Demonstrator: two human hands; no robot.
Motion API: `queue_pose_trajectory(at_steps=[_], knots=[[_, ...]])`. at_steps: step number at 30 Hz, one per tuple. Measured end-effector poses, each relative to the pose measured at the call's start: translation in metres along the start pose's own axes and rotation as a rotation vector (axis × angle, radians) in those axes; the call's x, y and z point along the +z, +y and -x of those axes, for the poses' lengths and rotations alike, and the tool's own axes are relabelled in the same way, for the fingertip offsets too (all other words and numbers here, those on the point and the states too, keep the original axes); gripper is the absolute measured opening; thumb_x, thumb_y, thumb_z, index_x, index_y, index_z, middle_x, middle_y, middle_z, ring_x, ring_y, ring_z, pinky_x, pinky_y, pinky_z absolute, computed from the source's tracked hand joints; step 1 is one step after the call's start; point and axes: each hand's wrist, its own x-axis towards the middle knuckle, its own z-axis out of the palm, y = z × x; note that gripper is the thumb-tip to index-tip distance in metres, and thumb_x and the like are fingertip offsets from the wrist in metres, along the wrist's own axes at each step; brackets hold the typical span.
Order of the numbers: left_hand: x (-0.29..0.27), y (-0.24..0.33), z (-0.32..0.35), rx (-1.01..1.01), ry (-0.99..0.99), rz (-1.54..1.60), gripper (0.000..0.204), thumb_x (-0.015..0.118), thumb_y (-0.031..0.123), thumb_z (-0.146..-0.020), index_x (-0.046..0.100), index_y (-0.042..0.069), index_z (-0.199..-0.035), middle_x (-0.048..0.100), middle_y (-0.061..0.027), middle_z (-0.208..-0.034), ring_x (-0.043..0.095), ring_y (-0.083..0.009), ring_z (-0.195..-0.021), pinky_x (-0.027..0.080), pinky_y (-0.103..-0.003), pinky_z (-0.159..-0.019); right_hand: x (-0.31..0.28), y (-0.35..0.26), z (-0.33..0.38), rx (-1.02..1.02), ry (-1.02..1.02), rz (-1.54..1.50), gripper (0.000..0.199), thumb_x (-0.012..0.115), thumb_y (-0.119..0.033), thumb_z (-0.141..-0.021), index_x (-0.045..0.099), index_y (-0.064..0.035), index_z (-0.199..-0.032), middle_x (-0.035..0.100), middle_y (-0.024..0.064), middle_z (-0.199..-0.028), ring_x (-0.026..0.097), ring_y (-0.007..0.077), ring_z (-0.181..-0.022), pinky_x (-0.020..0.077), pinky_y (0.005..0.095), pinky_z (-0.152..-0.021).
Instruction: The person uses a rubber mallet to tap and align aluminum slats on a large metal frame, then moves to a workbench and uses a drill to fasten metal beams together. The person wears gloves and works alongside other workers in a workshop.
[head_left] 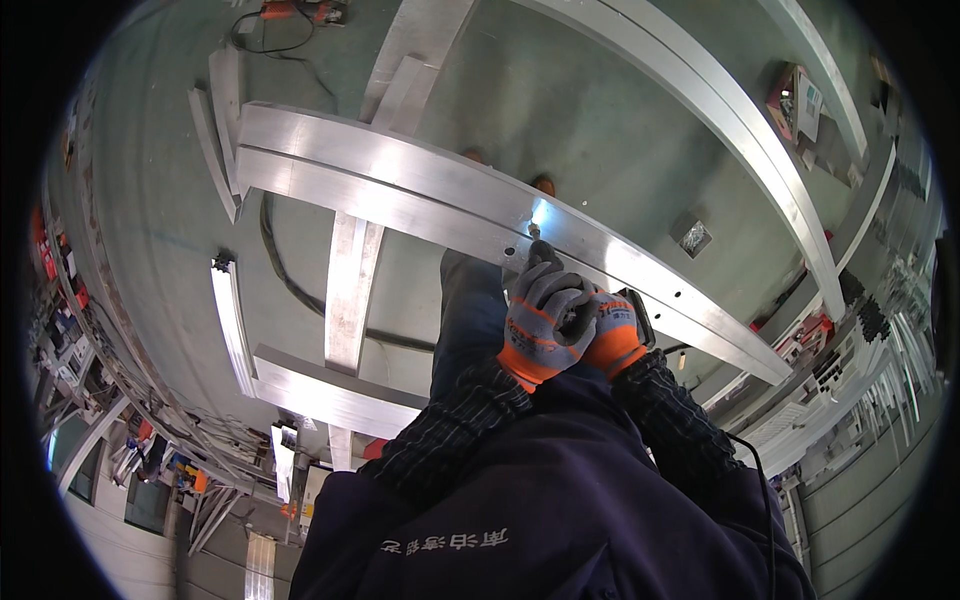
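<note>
Both my hands wear grey gloves with orange cuffs and are closed round a dark power drill (541, 252). My left hand (546, 322) wraps over its front body, and my right hand (615, 331) is behind and to the right, mostly round the grip. The drill's tip meets or hovers just over a long silver aluminium profile (400, 200); I cannot tell which. A bright patch of light falls on the metal just beyond the tip. One dark round hole (509, 251) shows left of the tip, and others lie farther right along the near face.
Cross beams (352, 290) run beneath the profile. Another long profile (720, 90) curves past at the far right. Shorter offcuts (228, 310) lie left. A dark cable (275, 250) trails over the floor. An orange tool (290, 10) lies at the far left, and an open box (795, 100) at the far right.
</note>
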Motion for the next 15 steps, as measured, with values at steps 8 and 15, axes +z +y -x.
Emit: queue_pose_trajectory(at_steps=[8,15], knots=[[0.001,-0.002,-0.005,-0.001,-0.005,-0.019,0.032,0.082,0.012,-0.073,0.066,0.012,-0.101,0.066,-0.0099,-0.112,0.062,-0.0355,-0.109,0.048,-0.053,-0.104,-0.014,-0.009,-0.001,-0.017,-0.016,-0.022,0.059,0.075,-0.045,-0.081,0.06,-0.0075,-0.124,0.072,0.0152,-0.108,0.07,0.0349,-0.099,0.0574,0.045,-0.083],[0.002,-0.005,-0.007,-0.012,-0.009,-0.014,0.031,0.082,0.011,-0.073,0.066,0.011,-0.1,0.066,-0.01,-0.11,0.062,-0.0361,-0.108,0.048,-0.052,-0.103,-0.005,-0.001,-0.007,0.048,-0.057,-0.027,0.053,0.074,-0.042,-0.082,0.063,-0.0084,-0.121,0.071,0.0151,-0.11,0.07,0.0343,-0.101,0.0575,0.0456,-0.084]])
